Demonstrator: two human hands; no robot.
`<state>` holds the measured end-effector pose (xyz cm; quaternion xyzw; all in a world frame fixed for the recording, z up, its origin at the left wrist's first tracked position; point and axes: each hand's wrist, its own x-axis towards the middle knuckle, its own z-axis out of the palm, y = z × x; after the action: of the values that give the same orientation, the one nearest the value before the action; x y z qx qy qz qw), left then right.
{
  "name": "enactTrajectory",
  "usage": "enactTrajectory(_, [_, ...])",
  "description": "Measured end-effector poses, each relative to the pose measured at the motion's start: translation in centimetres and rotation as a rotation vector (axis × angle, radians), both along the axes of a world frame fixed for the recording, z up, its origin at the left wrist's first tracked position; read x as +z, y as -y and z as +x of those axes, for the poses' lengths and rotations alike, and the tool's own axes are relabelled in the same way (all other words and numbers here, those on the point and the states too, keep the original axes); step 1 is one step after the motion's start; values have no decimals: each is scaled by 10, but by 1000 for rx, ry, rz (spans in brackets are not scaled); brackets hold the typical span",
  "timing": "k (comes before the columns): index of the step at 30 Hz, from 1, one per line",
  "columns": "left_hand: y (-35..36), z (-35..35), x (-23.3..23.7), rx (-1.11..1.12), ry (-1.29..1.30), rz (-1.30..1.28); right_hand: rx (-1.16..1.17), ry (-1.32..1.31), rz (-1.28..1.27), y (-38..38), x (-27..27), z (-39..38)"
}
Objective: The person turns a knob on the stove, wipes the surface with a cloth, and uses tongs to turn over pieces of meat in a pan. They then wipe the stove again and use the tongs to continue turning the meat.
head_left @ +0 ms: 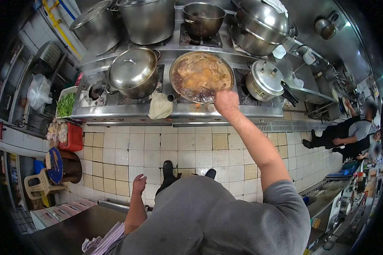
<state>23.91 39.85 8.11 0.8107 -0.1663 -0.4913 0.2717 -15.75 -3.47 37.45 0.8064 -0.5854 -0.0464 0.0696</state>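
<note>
1. Head view shows us our right hand (227, 102) curled closed at the near right rim of the wide pan (170, 77). We cannot tell whether it grips the rim or a handle, because the back of the hand covers the fingers and whatever lies inside them.

2. Our left hand (139, 183) hangs low over the tiled floor (151, 140), well apart from the stove (217, 111). Its fingers are loosely open and slightly bent; the palm is hard for us to make out.

3. The wide pan sits on the stove in front of us, filled with brown, bubbly liquid (200, 74). We see darker patches towards its left and near sides, but cannot name what is in it.

4. To the pan's left stands a lidded pot (134, 68); to its right, a pressure cooker (263, 80) with its black handle pointing away from the pan. A pale cloth (160, 106) drapes over the stove's front edge, with a small dark object (170, 97) beside it that we cannot identify.

5. The tall pot (147, 21) behind is cut off by the top edge. At far right, a person in a dark apron (351, 129) is partly lost to us in the blur near the frame's dark border.
</note>
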Motion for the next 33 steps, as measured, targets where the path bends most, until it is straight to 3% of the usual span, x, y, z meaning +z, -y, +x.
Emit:
enactTrajectory(5, [16,-2,-4,-74,14,44,121,-57,-84,1,-26,12])
enactTrajectory(7, [5,9,-32,-116,38,81,153,-120,-65,7,-29,18])
enactTrajectory(9, [1,10,-30,-204,154,81,211,-150,-98,10,-29,22])
enactTrajectory(10, [-6,11,-28,-163,48,196,210,-150,-98,12,-28,22])
enactTrajectory(17, [-58,13,-45,-19,9,184,70,-69,20,32,-5,14])
enactTrajectory(25, [-58,5,-35,-50,6,204,-46,11,23,45,-3,2])
enactTrajectory(28, [-27,7,-37,-216,61,226,-73,68,-15,53,-11,0])
enactTrajectory(33, [59,-14,-32,-521,202,0,-154,116,-6,64,-7,4])
